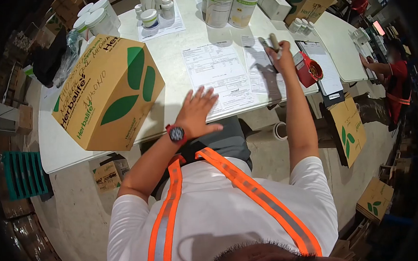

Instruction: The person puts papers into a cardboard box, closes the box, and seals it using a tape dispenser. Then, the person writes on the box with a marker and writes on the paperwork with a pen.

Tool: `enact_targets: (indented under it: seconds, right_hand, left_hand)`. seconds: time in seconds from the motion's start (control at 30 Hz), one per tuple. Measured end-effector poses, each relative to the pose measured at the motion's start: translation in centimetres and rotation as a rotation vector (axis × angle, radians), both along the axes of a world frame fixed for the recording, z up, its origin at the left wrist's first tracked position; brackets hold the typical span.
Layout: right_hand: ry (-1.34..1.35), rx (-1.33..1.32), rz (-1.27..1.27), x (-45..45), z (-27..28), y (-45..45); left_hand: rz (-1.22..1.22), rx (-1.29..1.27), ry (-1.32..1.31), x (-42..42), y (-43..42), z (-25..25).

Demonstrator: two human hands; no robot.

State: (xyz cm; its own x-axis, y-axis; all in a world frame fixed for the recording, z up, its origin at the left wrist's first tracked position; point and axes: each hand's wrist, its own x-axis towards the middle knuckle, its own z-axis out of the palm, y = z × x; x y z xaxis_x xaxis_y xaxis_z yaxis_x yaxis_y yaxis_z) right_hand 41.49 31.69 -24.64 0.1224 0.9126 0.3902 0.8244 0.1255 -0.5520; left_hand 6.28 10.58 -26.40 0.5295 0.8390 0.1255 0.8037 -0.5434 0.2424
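Note:
My left hand (196, 113), with a watch at its wrist, is spread at the table's front edge, its fingertips by a printed sheet (215, 72). Nothing is in it. My right hand (282, 58) is closed round a thick marker (274, 41) above a second printed sheet (261, 70). A red tape dispenser (308, 71) stands just right of that wrist. To the left of my left hand sits a brown cardboard box (111, 91) with green leaf prints and handwriting. White tubs (219, 8) stand behind the sheets.
Behind the box are more white tubs (101, 23). Smaller jars (149, 19) stand on another paper. A clipboard (326, 68) and small bottles (301, 25) lie to the right. A person in red (397, 83) works at the far right. A green crate (26, 174) is at left.

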Motion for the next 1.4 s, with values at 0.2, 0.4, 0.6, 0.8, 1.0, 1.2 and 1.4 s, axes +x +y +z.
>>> enact_targets:
  seconds: [0.2, 0.4, 0.6, 0.8, 1.0, 1.2, 1.4]
  right_hand:
    - [0.503, -0.059, -0.070, 5.5, -4.3, 1.5]
    - [0.782, -0.136, 0.066, 0.1, -4.9, -1.3]
    - [0.889, -0.220, 0.094, -2.1, -3.3, -1.7]
    - [0.225, -0.116, -0.065, 1.4, -2.2, -1.5]
    - [-0.085, -0.127, -0.147, 0.5, -1.8, -3.4]
    - [-0.014, 0.024, 0.139, -7.6, -1.9, -5.0]
    - [-0.023, -0.177, 0.181, -9.3, -0.6, -5.5]
  left_hand:
    - [0.110, 0.179, -0.098, -2.1, -3.3, -1.9]
    - [0.248, 0.049, -0.432, -2.6, -3.3, -1.2]
    - [0.083, 0.089, -0.155, 2.1, 0.5, -1.5]
    - [0.057, 0.070, -0.078, 4.1, 1.8, -1.3]
    - [0.575, -0.433, -0.812, 2.7, 1.9, -0.4]
    - [0.518, -0.480, -1.050, 1.3, 2.0, -1.2]
    - [0.281, -0.312, -0.895, 1.9, 2.0, -1.7]
